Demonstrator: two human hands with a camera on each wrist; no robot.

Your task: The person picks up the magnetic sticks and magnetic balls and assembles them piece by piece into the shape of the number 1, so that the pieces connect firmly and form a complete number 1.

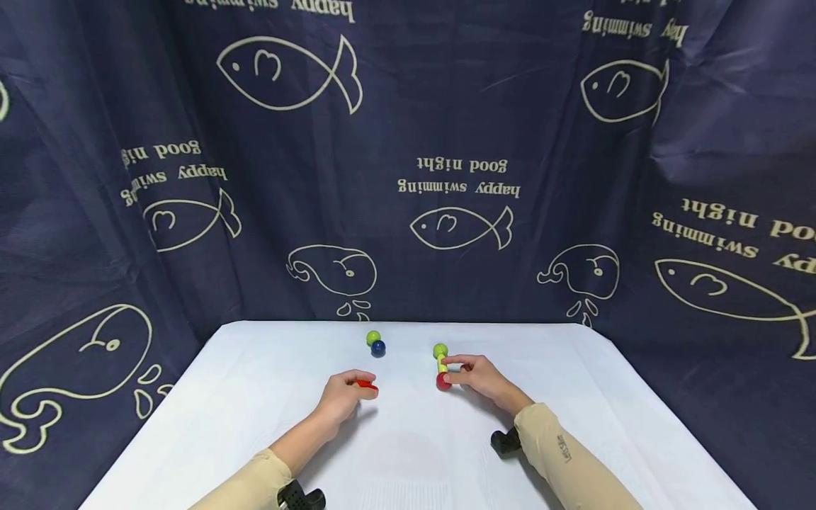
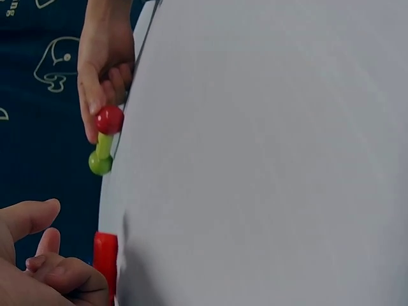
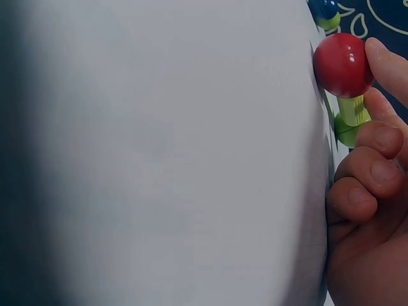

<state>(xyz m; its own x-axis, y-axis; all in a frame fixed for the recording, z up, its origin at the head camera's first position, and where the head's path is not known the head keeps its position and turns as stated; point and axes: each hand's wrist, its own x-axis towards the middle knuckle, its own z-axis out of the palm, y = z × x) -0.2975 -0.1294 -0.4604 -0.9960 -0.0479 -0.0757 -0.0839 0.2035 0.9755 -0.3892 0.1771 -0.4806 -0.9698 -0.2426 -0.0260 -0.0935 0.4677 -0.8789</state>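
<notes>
My right hand (image 1: 481, 379) holds a toy dumbbell shape, a red ball (image 1: 443, 383) and a green ball (image 1: 440, 350) joined by a yellow-green rod (image 3: 354, 110). In the right wrist view the thumb presses on the red ball (image 3: 343, 65), the index finger reaches along the rod, and the other fingers curl in beside it. My left hand (image 1: 341, 398), a little to the left, holds a short red rod (image 1: 366, 384). The left wrist view shows this red rod (image 2: 106, 258) against the curled fingers, with thumb and index finger apart.
Farther back on the white table (image 1: 408, 439), a dark blue ball (image 1: 378, 348) sits in front of another green ball (image 1: 372, 337). A dark blue curtain (image 1: 408, 127) with fish drawings hangs behind the table and along its sides.
</notes>
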